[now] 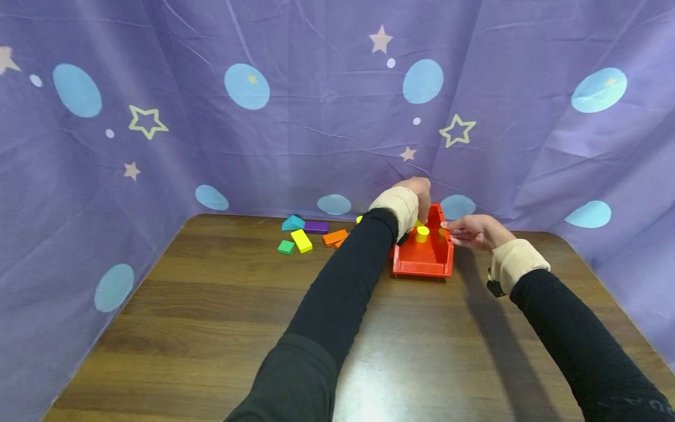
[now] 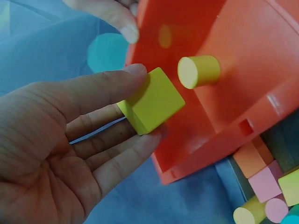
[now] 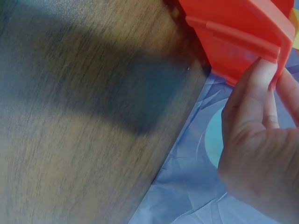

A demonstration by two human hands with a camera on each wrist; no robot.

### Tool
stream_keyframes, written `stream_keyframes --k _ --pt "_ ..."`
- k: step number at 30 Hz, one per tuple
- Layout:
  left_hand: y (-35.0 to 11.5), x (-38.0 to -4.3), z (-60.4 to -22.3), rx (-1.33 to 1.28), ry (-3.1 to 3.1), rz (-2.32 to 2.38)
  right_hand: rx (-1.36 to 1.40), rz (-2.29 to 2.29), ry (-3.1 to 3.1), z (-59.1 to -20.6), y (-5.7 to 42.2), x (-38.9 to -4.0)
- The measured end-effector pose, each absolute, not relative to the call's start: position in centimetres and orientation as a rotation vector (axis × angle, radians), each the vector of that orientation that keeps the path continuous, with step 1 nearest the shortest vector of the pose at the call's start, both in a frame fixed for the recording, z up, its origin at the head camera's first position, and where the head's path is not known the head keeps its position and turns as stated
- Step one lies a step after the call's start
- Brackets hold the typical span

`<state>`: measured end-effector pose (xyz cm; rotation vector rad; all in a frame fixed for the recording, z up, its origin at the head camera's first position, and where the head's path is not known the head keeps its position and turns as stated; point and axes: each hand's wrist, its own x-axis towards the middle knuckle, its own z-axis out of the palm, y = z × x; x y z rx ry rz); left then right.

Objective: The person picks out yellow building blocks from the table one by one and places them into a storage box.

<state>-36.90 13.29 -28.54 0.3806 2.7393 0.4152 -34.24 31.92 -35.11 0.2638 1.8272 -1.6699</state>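
Observation:
My left hand (image 1: 420,196) is over the far part of a red plastic bin (image 1: 422,268). In the left wrist view its thumb and fingers pinch a yellow block (image 2: 156,100) with flat square faces, held by the bin's open top. Inside the bin lies a yellow cylinder block (image 2: 201,72), also seen from the head. On the bin's right side, my right hand (image 1: 479,231) grips the side wall. In the right wrist view the thumb and fingers lie on either side of that red wall (image 3: 238,42).
Left of the bin, loose blocks lie on the wooden table (image 1: 211,328): a teal triangle (image 1: 293,223), a purple block (image 1: 316,227), a yellow block (image 1: 302,241), a green block (image 1: 286,248) and orange ones (image 1: 334,237). A purple curtain (image 1: 327,146) hangs behind the table.

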Motion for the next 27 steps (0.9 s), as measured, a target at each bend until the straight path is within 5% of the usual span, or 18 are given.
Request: stream_keyframes --k 27 --pt "14.4 -37.9 -32.4 0.333 2.862 0.337 0.356 -1.713 1.822 -35.2 31.7 -34.2"
